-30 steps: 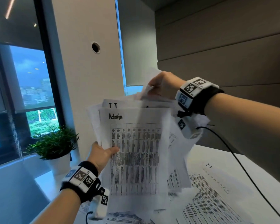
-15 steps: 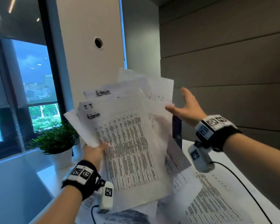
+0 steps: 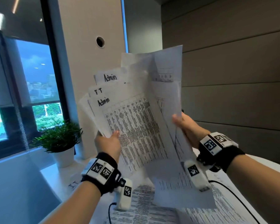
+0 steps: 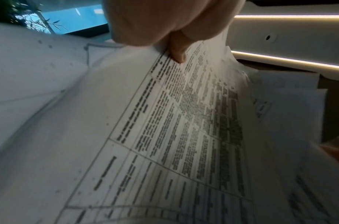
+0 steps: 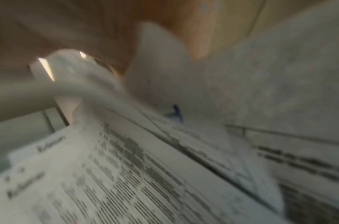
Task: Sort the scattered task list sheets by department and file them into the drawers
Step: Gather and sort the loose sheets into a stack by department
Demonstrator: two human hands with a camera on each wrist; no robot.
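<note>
A fanned stack of printed task sheets (image 3: 132, 130) is held up in front of me, its top corners handwritten "Admin", "IT" and "Admin". My left hand (image 3: 109, 139) grips the stack at its lower left edge, and in the left wrist view the thumb (image 4: 177, 51) presses on the front sheet (image 4: 183, 121). My right hand (image 3: 184, 126) pinches the right edge of a larger sheet (image 3: 165, 88) that stands up behind the fan, thumb in front and fingers hidden behind the paper. The right wrist view is blurred and shows only sheets (image 5: 126, 174) close up.
More printed sheets (image 3: 152, 212) lie spread on the white table (image 3: 52, 173) below my hands, one marked "IT". A potted plant (image 3: 60, 139) stands at the left by the window. A black cable (image 3: 233, 196) runs across the table at the right. A pillar (image 3: 90, 62) rises behind.
My right hand left the top of the stack, swung out open to the right, then came down and took hold of a rear sheet's right edge. The fan has tilted left.
</note>
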